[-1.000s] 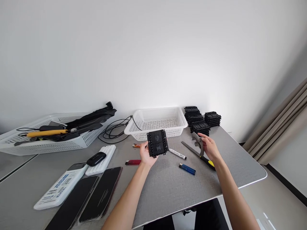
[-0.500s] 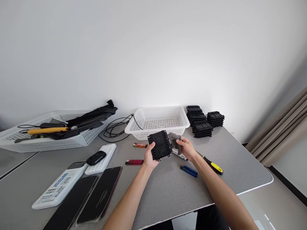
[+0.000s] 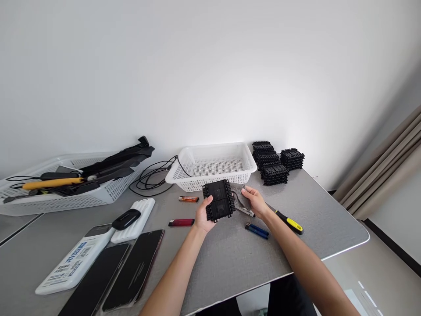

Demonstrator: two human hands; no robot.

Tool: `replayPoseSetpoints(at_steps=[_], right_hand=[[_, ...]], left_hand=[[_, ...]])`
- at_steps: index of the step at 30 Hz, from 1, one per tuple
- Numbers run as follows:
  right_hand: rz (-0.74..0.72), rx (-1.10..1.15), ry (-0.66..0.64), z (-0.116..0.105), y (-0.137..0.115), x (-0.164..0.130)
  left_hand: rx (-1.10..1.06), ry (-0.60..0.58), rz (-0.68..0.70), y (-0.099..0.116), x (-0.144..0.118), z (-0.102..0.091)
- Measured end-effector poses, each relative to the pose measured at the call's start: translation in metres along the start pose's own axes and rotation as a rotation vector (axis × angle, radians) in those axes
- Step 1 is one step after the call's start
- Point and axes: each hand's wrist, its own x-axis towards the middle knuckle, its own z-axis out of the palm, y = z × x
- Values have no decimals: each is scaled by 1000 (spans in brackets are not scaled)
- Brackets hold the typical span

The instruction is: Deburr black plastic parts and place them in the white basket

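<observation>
- A grey surface [image 3: 230, 259] stands against a plain white wall, with beige curtains at the far right.
- The left hand [image 3: 203, 217] holds a black plastic panel [image 3: 219, 200] above the middle of the surface; its grip is closed on the panel's lower left edge, thumb on the front face.
- The right hand [image 3: 255, 202] is just beside the panel's right edge, its grip pinched shut on a small grey cloth [image 3: 237, 196] that touches the panel.
- A white mesh basket [image 3: 213, 166] stands just behind the panel.
- Stacks of black panels [image 3: 274, 163] sit to the right of the basket, near the wall.
- A blue lighter [image 3: 257, 231] lies under the right wrist; a yellow-handled tool [image 3: 289, 223] lies just beyond it.
- A red lighter [image 3: 180, 223] and an orange lighter [image 3: 188, 199] lie left of the left hand.
- Two dark phones [image 3: 118, 274], a white power bank [image 3: 133, 213] and a second white basket [image 3: 66, 191] holding tools fill the left side.
</observation>
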Motion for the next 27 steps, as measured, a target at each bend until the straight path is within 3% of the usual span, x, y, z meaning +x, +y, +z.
replayPoseSetpoints(at_steps=[3, 9, 19, 23, 27], right_hand=[[-70, -99, 43, -3, -2, 0], [-285, -398, 105, -4, -2, 0], [-215, -207, 337, -2, 4, 1], [-51, 44, 307, 2, 3, 1], [12, 117, 267, 6, -2, -1]], left_hand=[[-16, 6, -7, 2, 1, -2], [0, -96, -93, 3, 0, -1], [58, -155, -164, -1, -4, -1], [105, -157, -210, -3, -3, -8], [117, -198, -242, -2, -4, -8]])
